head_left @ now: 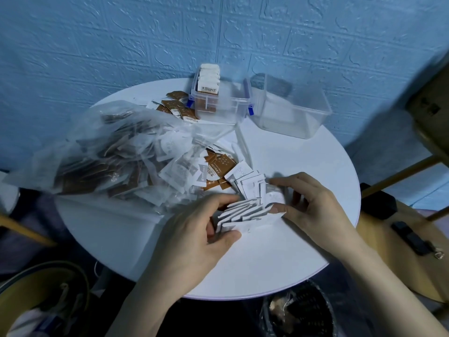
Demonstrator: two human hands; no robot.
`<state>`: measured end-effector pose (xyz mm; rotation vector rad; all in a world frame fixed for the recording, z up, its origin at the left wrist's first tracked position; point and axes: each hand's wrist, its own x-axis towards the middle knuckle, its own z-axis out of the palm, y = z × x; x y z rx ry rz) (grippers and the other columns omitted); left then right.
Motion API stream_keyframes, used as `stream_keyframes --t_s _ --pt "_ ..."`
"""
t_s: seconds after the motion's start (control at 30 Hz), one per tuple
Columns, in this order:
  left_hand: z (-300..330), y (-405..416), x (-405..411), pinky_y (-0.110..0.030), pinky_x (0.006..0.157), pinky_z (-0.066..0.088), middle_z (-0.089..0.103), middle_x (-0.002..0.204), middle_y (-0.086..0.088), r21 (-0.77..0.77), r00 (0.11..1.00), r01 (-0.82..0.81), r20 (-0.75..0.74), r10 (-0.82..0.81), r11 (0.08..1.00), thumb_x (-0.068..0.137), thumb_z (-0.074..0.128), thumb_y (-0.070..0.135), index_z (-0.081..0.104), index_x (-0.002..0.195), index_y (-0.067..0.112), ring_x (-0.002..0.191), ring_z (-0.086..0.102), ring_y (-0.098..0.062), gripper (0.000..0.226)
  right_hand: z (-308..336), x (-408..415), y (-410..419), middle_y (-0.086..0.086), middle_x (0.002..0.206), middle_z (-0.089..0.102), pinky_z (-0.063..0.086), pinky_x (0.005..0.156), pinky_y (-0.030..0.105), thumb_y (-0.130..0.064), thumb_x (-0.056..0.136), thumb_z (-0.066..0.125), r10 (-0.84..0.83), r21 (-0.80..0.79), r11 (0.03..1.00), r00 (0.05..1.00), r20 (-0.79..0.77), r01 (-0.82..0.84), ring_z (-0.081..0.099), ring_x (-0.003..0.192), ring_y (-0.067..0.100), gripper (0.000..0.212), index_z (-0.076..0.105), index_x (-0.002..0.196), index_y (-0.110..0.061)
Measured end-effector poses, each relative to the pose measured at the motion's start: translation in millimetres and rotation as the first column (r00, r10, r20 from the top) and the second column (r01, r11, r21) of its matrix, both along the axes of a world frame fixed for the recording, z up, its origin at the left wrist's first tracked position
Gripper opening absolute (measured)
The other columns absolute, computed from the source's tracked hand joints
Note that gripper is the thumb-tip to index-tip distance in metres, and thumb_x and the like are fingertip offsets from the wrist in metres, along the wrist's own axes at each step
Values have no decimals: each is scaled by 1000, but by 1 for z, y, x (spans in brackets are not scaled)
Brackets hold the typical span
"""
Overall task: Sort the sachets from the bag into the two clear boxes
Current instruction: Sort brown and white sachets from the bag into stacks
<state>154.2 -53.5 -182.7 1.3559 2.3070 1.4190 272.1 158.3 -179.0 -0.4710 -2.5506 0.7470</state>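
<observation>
A fanned stack of white sachets lies near the front of the round white table. My left hand grips its left end between thumb and fingers. My right hand holds its right end, thumb on the edge. A clear plastic bag full of brown and white sachets lies to the left, spilling loose sachets beside it. At the back stands a clear box with blue latches holding upright white sachets. To its right is a second clear box, which looks empty.
Brown sachets lie loose left of the latched box. A blue textured wall rises behind the table. A wooden chair with a dark device on it stands at right. A bin sits below the table's front edge.
</observation>
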Motion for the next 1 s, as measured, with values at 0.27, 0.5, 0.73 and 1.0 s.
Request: stream_keyframes --t_s 0.27,0.5,0.73,1.0 --pt "-4 2 -1 -25 60 48 65 82 18 -31 999 -22 33 23 999 72 72 41 59 110 44 65 54 -9 41 -2 2 -1 -22 108 57 41 73 11 -29 79 75 23 29 999 994 -108 -20 56 87 8 37 63 113 -35" --pt "-6 4 -1 -31 59 50 67 82 12 -31 997 -13 82 15 999 69 65 48 59 110 47 59 49 -8 42 -3 2 -4 -11 93 60 39 68 11 -20 76 78 -14 -81 997 985 -170 0 53 75 10 31 63 101 -31" --pt "-8 3 -2 -27 56 47 66 80 10 -35 999 -11 50 13 999 72 72 44 62 108 44 58 49 -8 37 24 14 3 9 73 63 44 62 25 -14 78 71 49 -479 863 969 -244 -164 53 63 19 14 61 85 -6" --pt "-6 3 -1 -18 54 40 59 75 16 -14 1000 -21 6 21 1000 72 76 39 57 108 45 58 47 -6 41 37 -5 -10 -16 77 65 40 64 15 -23 78 69 221 -223 948 974 -49 -227 54 65 4 12 68 86 -33"
